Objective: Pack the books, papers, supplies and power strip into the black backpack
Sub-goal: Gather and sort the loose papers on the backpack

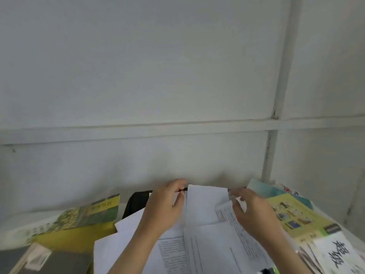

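- Left hand point(164, 206) just left of centre, back upward, thumb and curled fingers pinching the left edge of a white sheet point(205, 204).
- Right hand point(254, 214) just right of that sheet, fingers bent round the curled top corner of a printed sheet point(227, 214); grip blurred, so probably a pinch rather than a bare touch.
- White sheet raised between the two hands, far edge up in front of the wall.
- Under both forearms, a loose heap of papers point(217, 252), some blank, some with blocks of print, spread across the near middle.
- Beyond the left hand, at the far side of the heap, the black backpack point(136, 202): only a dark rounded part in view, near the foot of the wall.
- Left of the backpack, a yellow-green book point(88, 216) with a landscape cover, lying on a thick yellow volume.
- Near left corner: a grey book point(59, 262) with a pale label.
- To the right of the right hand, overlapping covers: a pale yellow book point(292, 216) with small pictures, a teal book point(276, 191) farther back beneath it.
- Near right: a white booklet point(339, 252) with large black brush characters.
- Farthest out, a pale grey wall point(177, 76) with a horizontal rail and a vertical strip at right.
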